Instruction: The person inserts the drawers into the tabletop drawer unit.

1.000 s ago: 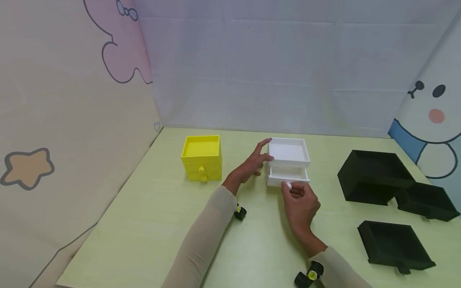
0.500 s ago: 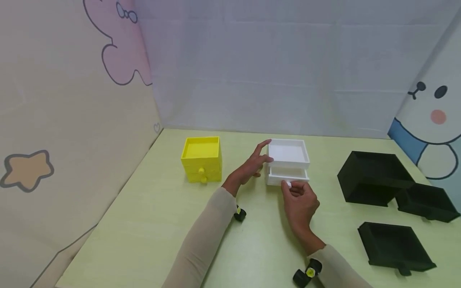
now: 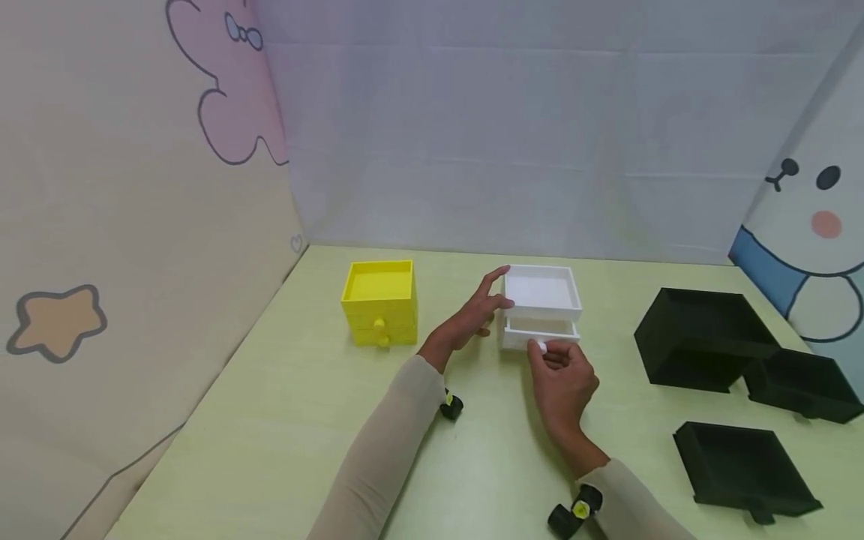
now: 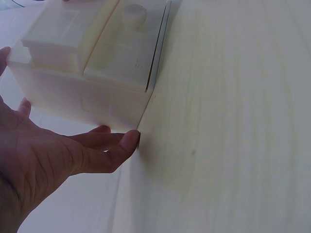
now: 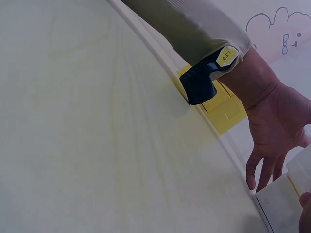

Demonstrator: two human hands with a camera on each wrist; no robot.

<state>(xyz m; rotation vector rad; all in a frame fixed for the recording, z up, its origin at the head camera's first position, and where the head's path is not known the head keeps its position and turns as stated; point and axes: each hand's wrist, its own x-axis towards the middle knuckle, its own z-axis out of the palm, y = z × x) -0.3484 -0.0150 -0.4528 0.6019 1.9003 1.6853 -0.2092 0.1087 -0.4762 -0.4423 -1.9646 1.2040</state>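
A small white drawer box (image 3: 542, 285) with a tray-like top stands on the table. Its upper drawer (image 3: 538, 327) is pulled partway out; in the left wrist view, the lower drawer (image 4: 124, 51) sits flush and has a round knob (image 4: 134, 17). My right hand (image 3: 563, 382) pinches the upper drawer's white knob (image 3: 542, 347) between thumb and finger. My left hand (image 3: 464, 322) rests along the box's left side with its fingers spread, two of them at the top's left edge. Only a bit of my right hand shows at the edge of the right wrist view.
A yellow drawer box (image 3: 379, 304) stands to the left on the pale table (image 3: 283, 420). On the right are a black box shell (image 3: 702, 337) and two black drawers, one beside it (image 3: 803, 384) and one nearer me (image 3: 745, 465). Walls border the table.
The white upper drawer has slid slightly inward, with my right hand still on its knob. My left hand keeps its place. The head view has shifted a little.
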